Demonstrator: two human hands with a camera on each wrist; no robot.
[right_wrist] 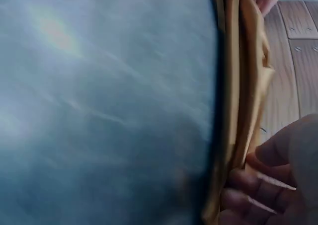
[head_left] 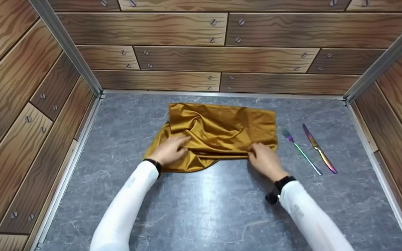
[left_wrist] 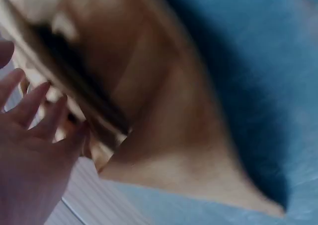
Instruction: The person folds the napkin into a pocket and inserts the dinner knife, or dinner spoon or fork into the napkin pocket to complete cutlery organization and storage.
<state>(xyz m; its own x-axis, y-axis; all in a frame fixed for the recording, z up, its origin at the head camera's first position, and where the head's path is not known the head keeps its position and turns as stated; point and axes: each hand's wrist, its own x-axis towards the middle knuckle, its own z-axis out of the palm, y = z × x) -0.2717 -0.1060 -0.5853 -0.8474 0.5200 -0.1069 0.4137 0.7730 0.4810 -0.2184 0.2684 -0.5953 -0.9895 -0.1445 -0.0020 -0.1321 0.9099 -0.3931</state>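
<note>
A shiny gold satin cloth lies rumpled and partly folded on the grey surface in the head view. My left hand is over its left part, fingers spread in the left wrist view, where the cloth shows a loose corner and layered folds. At the near right edge, my right hand pinches the cloth between thumb and fingers. The right wrist view shows the folded edge running up from that hand.
A rainbow-coloured fork and a matching knife lie side by side to the right of the cloth. Wood-patterned walls with metal corner rails enclose the grey marbled surface at the back and both sides.
</note>
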